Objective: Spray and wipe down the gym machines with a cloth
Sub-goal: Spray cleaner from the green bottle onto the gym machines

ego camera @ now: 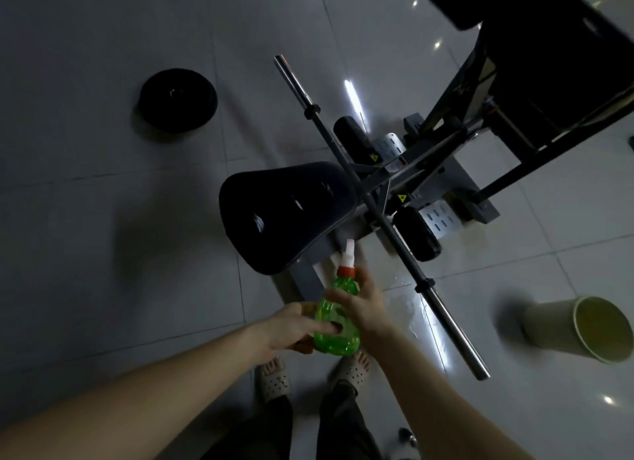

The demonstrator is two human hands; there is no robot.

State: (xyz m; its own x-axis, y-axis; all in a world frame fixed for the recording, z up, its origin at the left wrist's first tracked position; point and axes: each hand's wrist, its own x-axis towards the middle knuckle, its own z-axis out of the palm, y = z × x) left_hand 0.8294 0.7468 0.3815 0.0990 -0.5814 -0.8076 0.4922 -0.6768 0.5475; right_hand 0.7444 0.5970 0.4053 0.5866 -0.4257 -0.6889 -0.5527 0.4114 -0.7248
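Both hands hold a green translucent spray bottle [338, 326] with a red collar and a white nozzle that points away from me. My left hand [291, 326] grips the bottle's lower body, thumb across its front. My right hand [365, 305] wraps around its upper part just under the collar. Right beyond the nozzle is the gym machine's black padded seat [284, 216]. A pale, cloth-like patch [327, 264] lies on the machine's base under the nozzle; I cannot tell what it is.
A long steel barbell [374, 206] runs diagonally across the machine's grey frame [456, 171]. A black weight plate [177, 99] lies on the tiled floor at left. A pale bucket [549, 326] stands at right. My feet in slippers [274, 379] are below the bottle. The floor near the bar looks wet.
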